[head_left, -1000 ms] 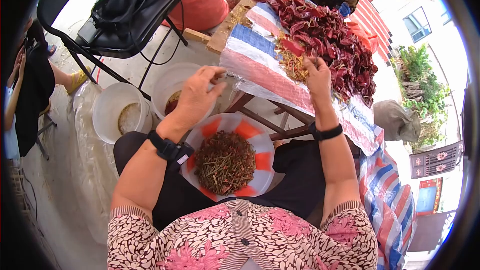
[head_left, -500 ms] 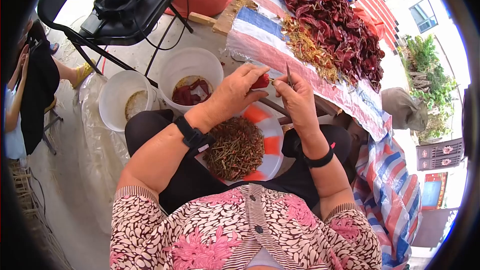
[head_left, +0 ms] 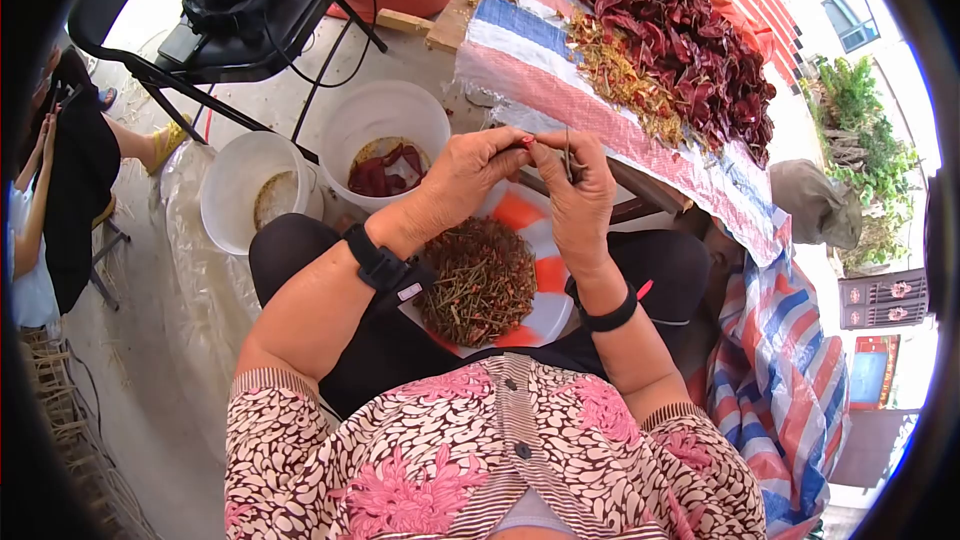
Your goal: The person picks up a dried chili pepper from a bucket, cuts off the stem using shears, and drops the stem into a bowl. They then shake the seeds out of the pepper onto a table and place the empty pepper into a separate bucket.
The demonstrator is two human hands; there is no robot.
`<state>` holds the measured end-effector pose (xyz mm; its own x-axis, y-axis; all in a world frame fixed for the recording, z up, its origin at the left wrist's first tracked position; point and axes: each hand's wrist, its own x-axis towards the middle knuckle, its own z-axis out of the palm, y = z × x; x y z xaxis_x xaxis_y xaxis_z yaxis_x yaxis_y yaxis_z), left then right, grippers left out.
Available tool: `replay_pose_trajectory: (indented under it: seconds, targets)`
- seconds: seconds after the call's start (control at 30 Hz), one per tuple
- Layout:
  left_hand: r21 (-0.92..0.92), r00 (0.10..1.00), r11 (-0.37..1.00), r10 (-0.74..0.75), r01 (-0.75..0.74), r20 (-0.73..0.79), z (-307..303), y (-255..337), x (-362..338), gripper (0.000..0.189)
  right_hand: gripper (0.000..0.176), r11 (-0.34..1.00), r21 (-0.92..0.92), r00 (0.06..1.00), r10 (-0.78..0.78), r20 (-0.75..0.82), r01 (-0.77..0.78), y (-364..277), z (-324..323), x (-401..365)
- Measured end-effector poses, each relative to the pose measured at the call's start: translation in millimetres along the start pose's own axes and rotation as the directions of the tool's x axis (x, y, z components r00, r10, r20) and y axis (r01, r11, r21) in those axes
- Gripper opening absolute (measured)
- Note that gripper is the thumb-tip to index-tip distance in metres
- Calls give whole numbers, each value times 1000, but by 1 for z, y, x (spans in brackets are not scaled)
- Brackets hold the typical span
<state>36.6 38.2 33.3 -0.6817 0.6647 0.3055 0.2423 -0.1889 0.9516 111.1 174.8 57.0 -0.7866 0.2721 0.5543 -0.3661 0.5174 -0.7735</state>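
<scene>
My left hand (head_left: 468,172) is closed on a red dried chili pepper (head_left: 528,142), mostly hidden by the fingers. Facing it, my right hand (head_left: 577,180) grips a small pointed metal blade (head_left: 567,148); its handle is covered by the palm. The right thumb and fingertips meet the pepper's end. Below both hands, a white and orange-red basin (head_left: 549,275) sits between my legs, heaped with chili stems (head_left: 478,285). Ahead to the right, dark red dried chili skins (head_left: 670,35) lie piled on a striped woven sheet (head_left: 520,60), beside yellowish seeds and scraps (head_left: 625,80).
Two translucent buckets stand left of my hands: one bucket (head_left: 345,120) holds red chili pieces, the other bucket (head_left: 225,195) has seeds at its bottom. A black folding chair (head_left: 240,55) carries a bag. Another person (head_left: 60,170) sits at far left. A striped tarp (head_left: 775,370) hangs at right.
My hands have come together. The right fingertips now touch the pepper's end, and less of the pepper shows. The blade has moved slightly left.
</scene>
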Motion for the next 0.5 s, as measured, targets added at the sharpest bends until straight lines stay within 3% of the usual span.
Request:
replay_pose_trajectory:
  seconds: [0.03,0.13,0.23,0.3,0.37,0.5]
  targets:
    - [-12,1000,1000,9,-9,-5,1,-2,-1,21,16,967,-192,986,-167,8,165,5,0,1]
    - [-116,994,990,-87,79,-70,7,0,-6,17,17,861,-384,943,-308,127,333,4,-3,2]
    - [-87,986,984,-149,156,75,0,7,-9,15,16,891,-369,964,-241,114,266,5,-5,0]
    - [-100,978,980,-158,172,137,-3,16,-10,16,13,991,-49,989,124,79,-121,-7,-7,-3]
    - [-88,973,984,-138,156,186,-5,19,-12,17,14,831,268,873,460,160,-487,-17,-10,-5]
    - [-21,963,993,-106,115,248,-8,20,-17,15,12,550,568,776,555,300,-613,-17,-16,-9]
